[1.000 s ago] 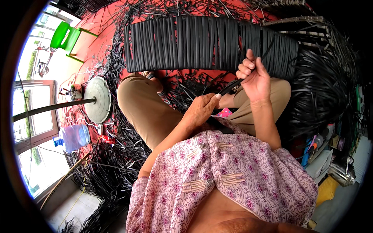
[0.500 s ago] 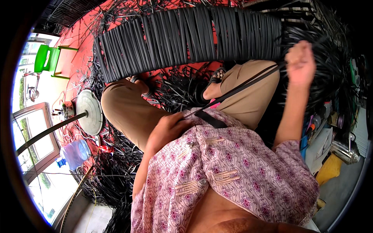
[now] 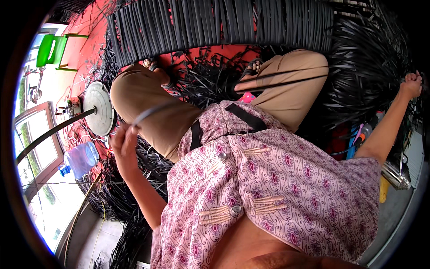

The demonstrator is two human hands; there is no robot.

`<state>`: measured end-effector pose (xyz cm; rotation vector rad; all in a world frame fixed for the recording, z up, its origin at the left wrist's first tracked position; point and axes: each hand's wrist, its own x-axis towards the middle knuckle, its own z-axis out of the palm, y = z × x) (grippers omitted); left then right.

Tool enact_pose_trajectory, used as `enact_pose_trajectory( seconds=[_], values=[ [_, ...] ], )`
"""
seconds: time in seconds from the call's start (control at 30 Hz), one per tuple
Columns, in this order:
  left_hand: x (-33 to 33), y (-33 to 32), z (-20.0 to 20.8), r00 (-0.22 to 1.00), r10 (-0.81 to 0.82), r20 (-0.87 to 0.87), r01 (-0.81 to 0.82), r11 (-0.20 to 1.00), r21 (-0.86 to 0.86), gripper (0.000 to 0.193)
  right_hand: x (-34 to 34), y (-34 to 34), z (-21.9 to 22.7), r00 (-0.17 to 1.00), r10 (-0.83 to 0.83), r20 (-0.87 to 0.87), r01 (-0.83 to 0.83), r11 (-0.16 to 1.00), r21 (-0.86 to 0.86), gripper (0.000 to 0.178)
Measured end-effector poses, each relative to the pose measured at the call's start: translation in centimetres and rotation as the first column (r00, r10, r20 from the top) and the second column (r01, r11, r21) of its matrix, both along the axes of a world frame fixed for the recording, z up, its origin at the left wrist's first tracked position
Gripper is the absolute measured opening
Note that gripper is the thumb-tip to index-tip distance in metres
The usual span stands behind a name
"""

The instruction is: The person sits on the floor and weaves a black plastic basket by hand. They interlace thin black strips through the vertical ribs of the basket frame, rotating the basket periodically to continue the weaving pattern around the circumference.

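Note:
My left hand (image 3: 124,140) is raised beside my left knee. Its fingers pinch a flat black strip (image 3: 154,113), blurred by motion. More black strip (image 3: 286,81) runs in thin lines across my right thigh toward the right; whether it is the same piece I cannot tell. Far out to the right, my right hand (image 3: 411,86) is closed at the edge of a heap of black strips (image 3: 367,67); what its fingers hold is too small to make out. Across the top, beyond my feet, lies a long panel wrapped in black strips (image 3: 224,24).
Loose black strips (image 3: 201,78) litter the red floor (image 3: 87,58) around my feet. At left are a round grey base with a pole (image 3: 98,114), a blue water jug (image 3: 83,159) and a green chair (image 3: 51,51). A metal flask (image 3: 396,172) is at right.
My left hand has lifted from my lap and moved left with a strip. My right hand has swung outward to the right, and the view has shifted slightly.

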<state>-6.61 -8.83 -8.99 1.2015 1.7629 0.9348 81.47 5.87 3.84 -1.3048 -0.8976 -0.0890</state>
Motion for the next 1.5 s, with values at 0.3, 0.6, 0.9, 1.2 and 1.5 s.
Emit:
enact_pose_trajectory(
  seconds=[0.3, 0.6, 0.9, 1.2, 1.5],
  values=[
    [12.7, 15.0, 11.4, 0.797, -0.582, -0.162, 0.578, 0.657, 0.484, 0.021, -1.5, -6.8, 2.8, 0.988, 0.155, 0.014, -0.149, 0.968, -0.204, 0.034],
    [19.9, 8.9, -3.4, 0.431, -0.86, -0.274, 0.901, 0.426, 0.08, 0.037, -25.1, -9.7, 2.4, 0.62, 0.494, -0.609, -0.771, 0.525, -0.359, 0.018],
    [18.8, 9.5, -2.7, 0.667, -0.395, 0.631, 0.463, 0.884, 0.065, 0.057, -43.9, -8.2, -13.1, 0.099, 0.286, -0.953, -0.955, -0.24, -0.171, 0.03],
    [16.5, 8.9, -6.3, 0.416, -0.22, 0.882, 0.347, 0.935, 0.07, 0.038, -47.0, -8.2, -16.2, -0.063, 0.145, -0.987, -0.966, -0.257, 0.024, 0.029],
    [15.5, 8.8, -5.5, 0.615, -0.249, 0.748, 0.277, 0.957, 0.09, 0.014, -47.6, -8.1, -16.5, 0.007, 0.126, -0.992, -0.947, -0.318, -0.047, 0.039]
  ],
)
